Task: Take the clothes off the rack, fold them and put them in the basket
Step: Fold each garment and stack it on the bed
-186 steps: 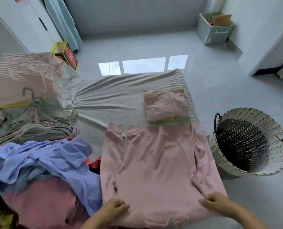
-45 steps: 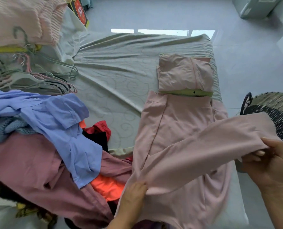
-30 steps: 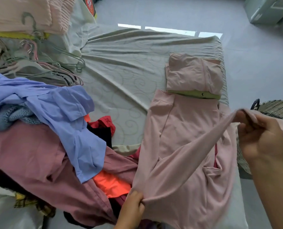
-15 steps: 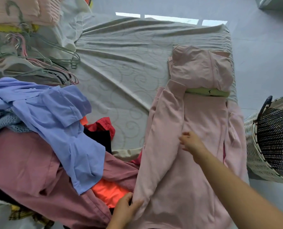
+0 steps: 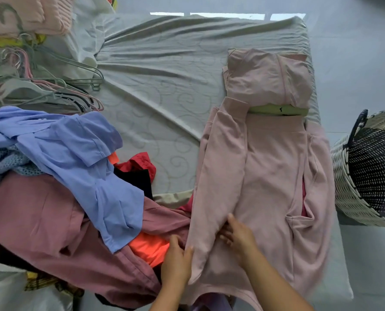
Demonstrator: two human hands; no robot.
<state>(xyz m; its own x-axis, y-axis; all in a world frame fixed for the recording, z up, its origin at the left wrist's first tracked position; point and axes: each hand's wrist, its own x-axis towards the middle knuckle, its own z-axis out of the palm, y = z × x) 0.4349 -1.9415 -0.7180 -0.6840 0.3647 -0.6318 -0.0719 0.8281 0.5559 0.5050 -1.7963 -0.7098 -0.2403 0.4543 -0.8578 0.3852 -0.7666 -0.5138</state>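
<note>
Pale pink long-sleeved top (image 5: 272,176) spread flat on the grey sheeted bed (image 5: 164,75), one sleeve folded up its left side. Heap of unfolded clothes, blue and dusty pink (image 5: 59,187), piled to the left. Woven white basket (image 5: 353,176) standing just right of the bed. Smaller folded pink garment (image 5: 267,79) lying beyond the top. Right hand (image 5: 238,236) pressing flat, fingers straight, at the folded sleeve's inner edge. Left hand (image 5: 175,261) pinching the top's left edge, thumb over the fabric.
</note>
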